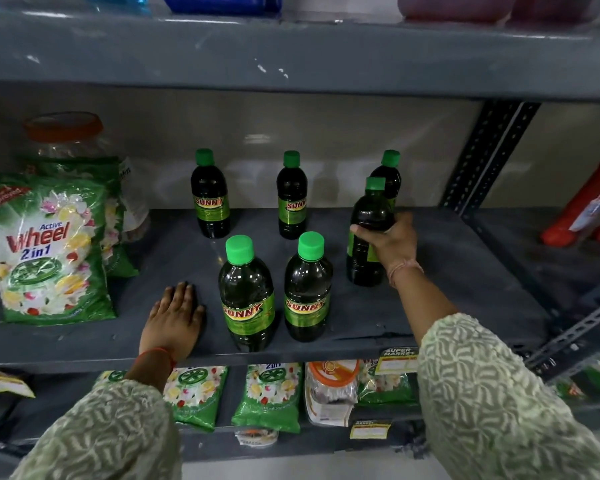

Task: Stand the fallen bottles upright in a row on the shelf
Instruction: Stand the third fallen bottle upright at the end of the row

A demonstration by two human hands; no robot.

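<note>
The grey shelf (447,271) carried a detergent pouch (51,251) at the left and six dark-filled, green-capped bottles, all upright: three far, three near. The right hand (388,242) was clamped around the near right bottle (369,233). The left hand (174,320) lay flat, fingers spread, beside the near left bottle (246,296).
</note>
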